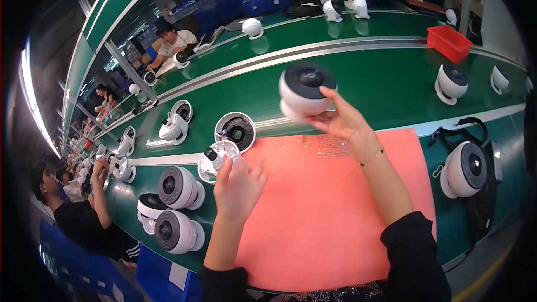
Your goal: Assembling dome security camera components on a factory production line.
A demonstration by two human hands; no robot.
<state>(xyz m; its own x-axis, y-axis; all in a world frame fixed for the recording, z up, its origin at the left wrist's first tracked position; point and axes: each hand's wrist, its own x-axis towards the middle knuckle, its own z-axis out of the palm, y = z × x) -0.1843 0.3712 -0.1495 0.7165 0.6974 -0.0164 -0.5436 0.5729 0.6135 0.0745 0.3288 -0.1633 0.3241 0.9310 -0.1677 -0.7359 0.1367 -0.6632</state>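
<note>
With the pink mat (324, 212) as our landmark, we see the white round unit (306, 86) held aloft past the mat's far edge, over the green belt (386, 84). Our right hand (334, 113) is clamped on it, the thumb against the rim of its dark face and the fingers beneath its white side; the unit's outline is slightly blurred. Our left hand (240, 187), fingers apart and apparently empty, hangs over the mat's left edge, in front of a white half-shell (204, 169) with a black lens; whether they touch, we cannot tell. Just beyond the mat's far left corner sits a dark-lined dish (235, 130). Left of the mat, finished-looking units (178, 188) cluster; right of it, another unit (465, 170) rests by a black strap (482, 130). For sound handling, we judge it best to keep the thumb on the rim and off the central dome, to support the weight from below, to carry the unit level and unhurriedly, and to keep our left sleeve (224, 284) clear of the exposed half-shell.
</note>
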